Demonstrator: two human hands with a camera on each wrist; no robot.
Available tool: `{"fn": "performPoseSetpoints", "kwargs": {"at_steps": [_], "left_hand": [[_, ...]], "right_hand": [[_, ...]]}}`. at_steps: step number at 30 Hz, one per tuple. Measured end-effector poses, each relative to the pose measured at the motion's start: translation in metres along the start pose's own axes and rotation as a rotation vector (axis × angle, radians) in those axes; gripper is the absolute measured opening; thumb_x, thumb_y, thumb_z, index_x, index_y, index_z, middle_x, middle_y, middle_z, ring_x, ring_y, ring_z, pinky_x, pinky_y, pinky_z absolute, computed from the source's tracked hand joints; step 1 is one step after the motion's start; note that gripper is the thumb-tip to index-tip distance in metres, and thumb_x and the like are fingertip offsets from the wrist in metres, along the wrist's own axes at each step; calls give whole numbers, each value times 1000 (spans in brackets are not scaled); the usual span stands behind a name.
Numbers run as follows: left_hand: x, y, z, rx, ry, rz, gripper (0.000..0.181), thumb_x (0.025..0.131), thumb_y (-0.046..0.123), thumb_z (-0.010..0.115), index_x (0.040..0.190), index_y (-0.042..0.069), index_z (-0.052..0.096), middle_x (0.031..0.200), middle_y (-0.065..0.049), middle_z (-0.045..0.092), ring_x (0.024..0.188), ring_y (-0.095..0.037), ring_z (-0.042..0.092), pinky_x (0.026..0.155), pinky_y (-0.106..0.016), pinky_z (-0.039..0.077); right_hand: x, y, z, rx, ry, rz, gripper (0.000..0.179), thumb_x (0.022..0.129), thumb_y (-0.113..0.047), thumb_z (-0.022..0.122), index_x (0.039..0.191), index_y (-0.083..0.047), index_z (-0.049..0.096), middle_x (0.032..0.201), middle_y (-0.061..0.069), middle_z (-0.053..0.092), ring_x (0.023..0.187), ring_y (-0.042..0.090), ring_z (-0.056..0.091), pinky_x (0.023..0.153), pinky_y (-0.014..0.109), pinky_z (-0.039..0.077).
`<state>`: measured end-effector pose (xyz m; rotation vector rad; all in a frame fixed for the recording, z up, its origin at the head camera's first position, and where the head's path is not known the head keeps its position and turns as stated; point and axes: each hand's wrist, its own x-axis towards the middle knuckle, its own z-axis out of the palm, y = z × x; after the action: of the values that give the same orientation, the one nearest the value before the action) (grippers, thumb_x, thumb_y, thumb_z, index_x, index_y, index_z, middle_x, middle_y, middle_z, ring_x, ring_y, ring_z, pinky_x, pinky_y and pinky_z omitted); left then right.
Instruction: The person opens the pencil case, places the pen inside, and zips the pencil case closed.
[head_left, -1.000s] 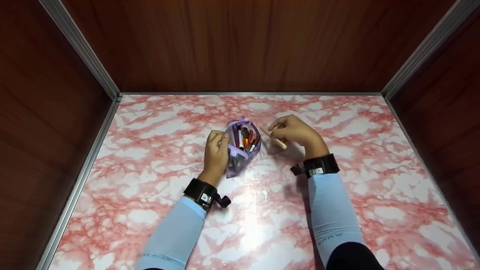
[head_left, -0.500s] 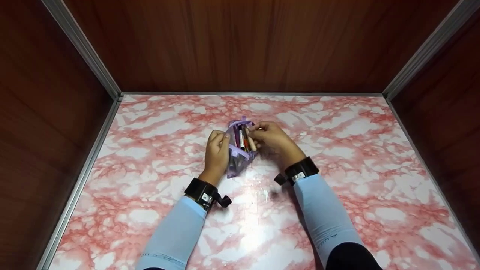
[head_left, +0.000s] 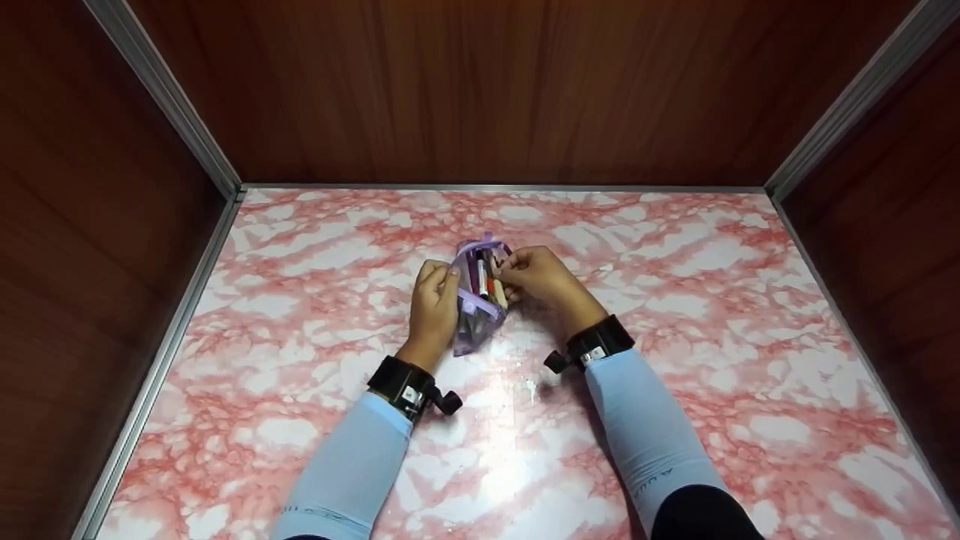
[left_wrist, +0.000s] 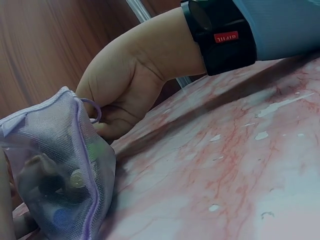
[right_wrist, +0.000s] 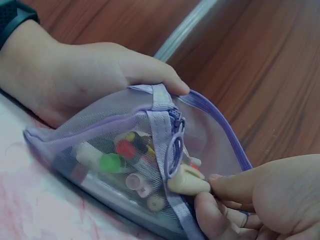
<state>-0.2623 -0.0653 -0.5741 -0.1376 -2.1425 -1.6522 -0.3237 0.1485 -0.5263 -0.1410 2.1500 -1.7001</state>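
A purple-trimmed mesh pencil case [head_left: 474,327] sits on the table with its zipped mouth open. My left hand [head_left: 433,304] grips its left side, thumb along the upper edge in the right wrist view. Several pens and markers lie inside; a green cap [right_wrist: 110,163] and a red cap [right_wrist: 125,148] show through the mesh. At the mouth, my right hand [head_left: 541,276] pinches a cream pen [right_wrist: 189,182] near its clipped end, beside the zipper's purple pull loop [right_wrist: 174,157]. The rest of that pen is hidden in the case.
The table [head_left: 300,360] has a red and white marbled top. Dark wood panels [head_left: 480,90] enclose it at the back and both sides, joined by metal corner strips [head_left: 165,97]. Both wrists wear black camera bands [head_left: 600,339].
My right hand has moved left from beside the pencil case to its mouth, bringing the cream pen in among the others. My left hand has stayed in place on the case.
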Motion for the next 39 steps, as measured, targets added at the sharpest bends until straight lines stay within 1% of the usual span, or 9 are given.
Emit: {"fn": "performPoseSetpoints", "kwargs": {"at_steps": [5,9,13,18,22,27,32,35,39], "left_hand": [[-1,-1,0,-62,-61,24,27,112,12,62,98,-8,74,114,-17,64,114,-26,64,107,-34,55],[-1,-1,1,-57,-78,36,25,108,11,64,89,-3,72,115,-16,65,116,-27,64,107,-33,54],[-1,-1,2,-37,-33,30,28,107,9,62,85,-5,72,111,-17,65,111,-26,63,103,-31,51],[0,0,3,-49,34,-6,27,108,6,59,88,-7,71,104,-16,61,99,-20,59,90,-26,49],[1,-1,3,-34,66,-16,30,111,8,59,86,-5,69,102,-13,60,95,-17,57,86,-25,49],[1,0,2,-30,72,-22,33,114,10,60,84,-3,68,103,-14,60,95,-18,57,87,-26,49],[0,0,2,-22,67,-20,34,114,10,60,84,-4,67,103,-14,61,95,-20,57,86,-27,49],[0,-1,1,-15,68,-16,35,115,12,59,87,-7,68,104,-14,61,96,-19,58,87,-27,50],[-1,0,1,-15,69,4,32,113,10,58,87,-7,68,103,-14,61,96,-20,58,86,-26,49]], "right_hand": [[0,-2,10,109,46,-7,7,106,-3,76,100,-1,76,79,2,76,66,10,73,64,23,64],[-2,-4,15,-46,63,-99,9,104,-8,81,97,-3,80,76,-3,75,63,8,70,59,23,61],[-2,-3,14,-112,59,-148,13,104,-11,83,94,-3,82,73,-5,72,62,8,63,56,23,54],[-2,-3,2,-73,47,-72,13,105,-10,78,95,-2,80,76,-1,72,64,11,63,59,24,55],[-2,-2,-12,-224,106,-45,12,104,-11,77,93,-4,78,79,0,72,67,13,66,63,25,58],[-3,1,-24,-438,173,-23,15,100,-18,81,95,-6,73,79,-1,69,69,12,64,62,25,53],[-5,2,-28,-562,145,-1,20,102,-22,77,97,-3,77,78,-2,67,72,15,61,65,27,50],[-5,3,-29,-565,111,-21,24,105,-23,74,89,-5,78,75,-5,64,71,15,58,66,28,47],[-3,0,-29,-435,110,-39,25,107,-21,68,86,-9,74,75,-6,62,71,14,57,64,27,46]]}}
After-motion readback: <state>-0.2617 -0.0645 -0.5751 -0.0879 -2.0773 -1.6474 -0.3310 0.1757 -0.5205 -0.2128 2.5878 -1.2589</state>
